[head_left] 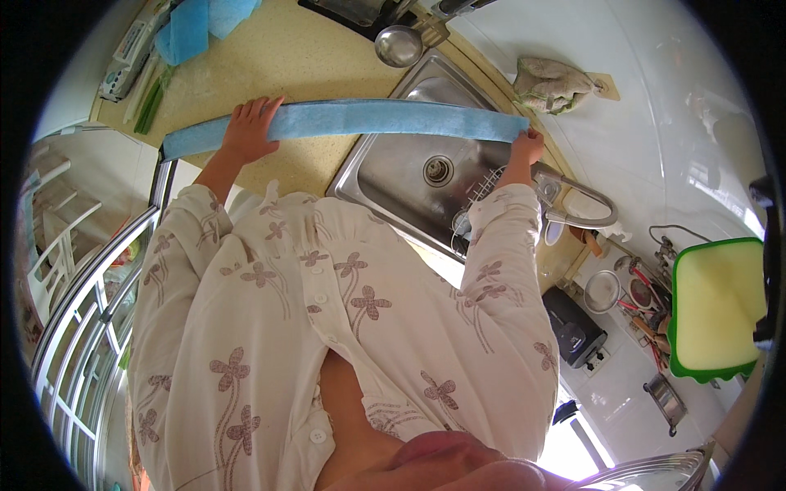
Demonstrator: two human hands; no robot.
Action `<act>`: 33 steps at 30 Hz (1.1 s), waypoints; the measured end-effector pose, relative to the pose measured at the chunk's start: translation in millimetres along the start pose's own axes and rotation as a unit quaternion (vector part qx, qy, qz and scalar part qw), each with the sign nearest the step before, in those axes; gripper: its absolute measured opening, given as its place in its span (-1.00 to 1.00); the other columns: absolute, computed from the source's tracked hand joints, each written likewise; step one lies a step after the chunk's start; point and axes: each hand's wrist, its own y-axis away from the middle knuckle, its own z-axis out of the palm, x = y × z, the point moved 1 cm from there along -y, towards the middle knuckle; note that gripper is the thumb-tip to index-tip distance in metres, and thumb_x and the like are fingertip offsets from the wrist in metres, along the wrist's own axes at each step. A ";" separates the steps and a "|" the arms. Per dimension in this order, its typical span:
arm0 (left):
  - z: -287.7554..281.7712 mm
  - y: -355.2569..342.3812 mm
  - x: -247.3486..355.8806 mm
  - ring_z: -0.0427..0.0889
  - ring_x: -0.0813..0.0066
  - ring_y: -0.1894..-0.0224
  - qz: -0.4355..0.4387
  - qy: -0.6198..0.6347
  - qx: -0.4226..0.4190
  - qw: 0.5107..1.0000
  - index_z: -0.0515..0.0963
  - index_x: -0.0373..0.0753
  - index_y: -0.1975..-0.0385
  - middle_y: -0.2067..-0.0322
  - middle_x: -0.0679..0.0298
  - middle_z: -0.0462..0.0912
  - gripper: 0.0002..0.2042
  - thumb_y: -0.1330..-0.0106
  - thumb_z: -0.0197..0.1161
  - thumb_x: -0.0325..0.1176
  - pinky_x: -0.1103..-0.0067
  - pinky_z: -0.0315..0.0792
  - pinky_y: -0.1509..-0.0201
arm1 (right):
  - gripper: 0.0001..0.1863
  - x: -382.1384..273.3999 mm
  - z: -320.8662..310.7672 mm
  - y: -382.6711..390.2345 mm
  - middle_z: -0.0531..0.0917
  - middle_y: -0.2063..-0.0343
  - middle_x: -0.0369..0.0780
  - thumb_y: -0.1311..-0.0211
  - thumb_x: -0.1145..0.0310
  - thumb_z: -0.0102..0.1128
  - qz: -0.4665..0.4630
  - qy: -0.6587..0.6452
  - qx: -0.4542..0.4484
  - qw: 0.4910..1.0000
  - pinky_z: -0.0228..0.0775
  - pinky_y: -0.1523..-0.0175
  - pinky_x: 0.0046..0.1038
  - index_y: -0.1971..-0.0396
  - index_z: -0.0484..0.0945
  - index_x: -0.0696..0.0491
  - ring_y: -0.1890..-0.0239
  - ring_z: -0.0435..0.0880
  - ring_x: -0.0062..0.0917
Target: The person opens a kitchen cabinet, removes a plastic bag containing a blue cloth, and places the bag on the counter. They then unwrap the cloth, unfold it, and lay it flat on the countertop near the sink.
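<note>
A long light-blue cloth strip (368,117), seemingly folded flat, stretches from the counter's left edge across to the far side of the sink. My left hand (252,131) lies across the strip toward its left part, its fingers over the far edge and its thumb by the near edge. At the strip's right end, my right hand (528,147) is closed on the corner, beside the faucet (585,211). Its fingertips are partly hidden. Below the strip is the steel sink (393,168), with a drain (438,170) and a wire rack (481,196) in it.
A ladle (399,47) rests near the sink's back corner. More blue cloth (184,37) and green scallions (150,106) lie at the counter's far left. A cloth bag (553,84) hangs on the right wall; a green-rimmed yellow tray (716,307) is farther right.
</note>
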 end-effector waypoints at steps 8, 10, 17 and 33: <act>-4.8 0.6 -0.8 0.33 0.27 -0.19 -0.010 -0.003 0.027 1.000 0.32 -0.01 -0.20 -0.08 0.24 0.36 -0.22 0.15 0.44 -0.11 0.29 0.21 -0.24 | -0.69 -10.7 -3.7 3.1 0.71 0.20 -0.30 -0.03 0.15 0.35 0.037 0.105 -0.055 0.992 0.46 0.01 -0.26 0.18 0.66 -0.16 0.10 0.66 -0.35; -7.5 1.0 -0.8 0.37 0.26 -0.15 -0.017 0.010 0.027 0.999 0.39 -0.03 -0.12 -0.04 0.25 0.40 -0.28 0.17 0.46 -0.12 0.30 0.24 -0.21 | -0.67 -6.4 -0.8 -1.3 0.71 0.17 -0.30 -0.05 0.13 0.33 0.044 0.108 -0.072 0.991 0.43 -0.04 -0.23 0.14 0.65 -0.19 0.05 0.64 -0.31; -11.0 6.9 -3.1 0.41 0.27 -0.11 -0.043 0.017 0.010 0.999 0.42 -0.09 -0.08 -0.01 0.25 0.45 -0.27 0.13 0.42 0.12 0.32 0.21 -0.23 | -0.71 0.5 4.8 -4.0 0.71 0.18 -0.27 -0.06 0.19 0.29 0.014 0.075 -0.051 0.996 0.45 0.01 -0.23 0.17 0.66 -0.14 0.08 0.65 -0.29; 0.0 4.8 -8.9 0.47 0.29 0.00 -0.045 0.059 0.088 0.993 0.51 -0.06 0.17 0.16 0.31 0.55 -0.70 -0.17 0.26 -0.09 0.31 0.21 -0.12 | -0.73 -1.2 0.3 -3.9 0.72 0.28 -0.23 -0.04 0.28 0.33 0.000 0.045 -0.041 0.998 0.50 0.08 -0.33 0.22 0.65 -0.01 0.22 0.70 -0.36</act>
